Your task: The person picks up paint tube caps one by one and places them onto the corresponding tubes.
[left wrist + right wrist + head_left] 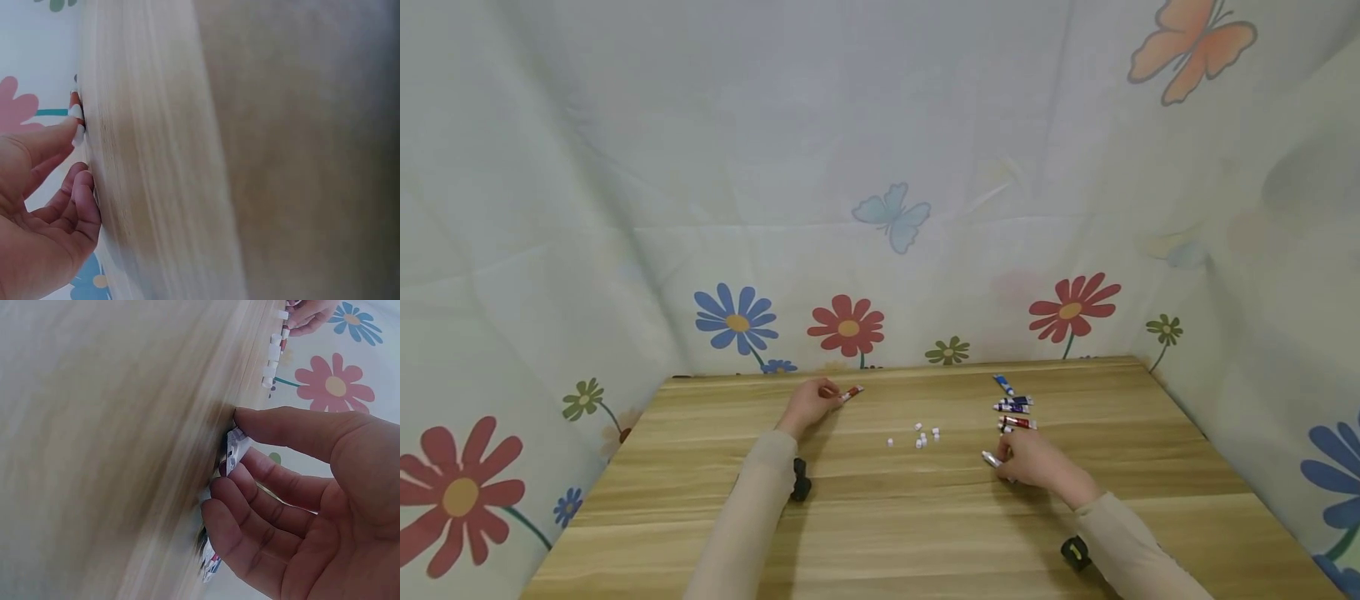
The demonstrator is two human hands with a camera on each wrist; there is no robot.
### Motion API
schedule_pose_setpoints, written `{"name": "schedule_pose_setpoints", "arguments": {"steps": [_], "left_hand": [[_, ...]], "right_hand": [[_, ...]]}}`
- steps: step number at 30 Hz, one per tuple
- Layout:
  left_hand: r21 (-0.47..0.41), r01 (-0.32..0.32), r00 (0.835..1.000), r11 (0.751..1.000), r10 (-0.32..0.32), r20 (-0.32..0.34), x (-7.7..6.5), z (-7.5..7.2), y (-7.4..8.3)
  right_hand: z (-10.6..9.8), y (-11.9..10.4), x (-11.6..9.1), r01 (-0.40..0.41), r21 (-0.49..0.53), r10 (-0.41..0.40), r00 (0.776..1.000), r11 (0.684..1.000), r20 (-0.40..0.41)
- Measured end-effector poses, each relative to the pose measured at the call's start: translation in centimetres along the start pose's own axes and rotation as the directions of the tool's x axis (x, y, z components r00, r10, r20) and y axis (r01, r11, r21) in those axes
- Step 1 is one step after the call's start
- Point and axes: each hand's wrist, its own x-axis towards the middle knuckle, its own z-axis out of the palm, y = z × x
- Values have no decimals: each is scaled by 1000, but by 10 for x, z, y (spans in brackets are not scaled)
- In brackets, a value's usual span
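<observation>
Head view: left hand (pixel 811 403) at an orange-red tube (pixel 853 393), far left; right hand (pixel 1033 462) on a whitish tube (pixel 991 459), right side, with a blue tube (pixel 1004 384), purple tubes (pixel 1017 409) and a red tube (pixel 1021 422) lying unheld beyond. White pieces (pixel 922 437) sit loose between: partway along, I'd judge, those tubes unhandled. Left wrist: thumb at the tube's end; gripped or not, can't tell. Right wrist: narrow pinch, whitish tube between thumb and fingers.

labels on tubes (pixel 1018 423) illegible, mark on black wrist device (pixel 1076 553) unclear
</observation>
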Motion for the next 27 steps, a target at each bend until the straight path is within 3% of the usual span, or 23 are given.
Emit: {"name": "schedule_pose_setpoints", "arguments": {"steps": [11, 27], "left_hand": [[25, -24, 1000, 999, 24, 9, 4, -3, -4], [47, -2, 1000, 999, 1, 15, 11, -1, -7]], "right_hand": [[-3, 1, 6, -26, 26, 25, 999, 999, 42], [-3, 2, 6, -44, 57, 40, 997, 997, 72]]}}
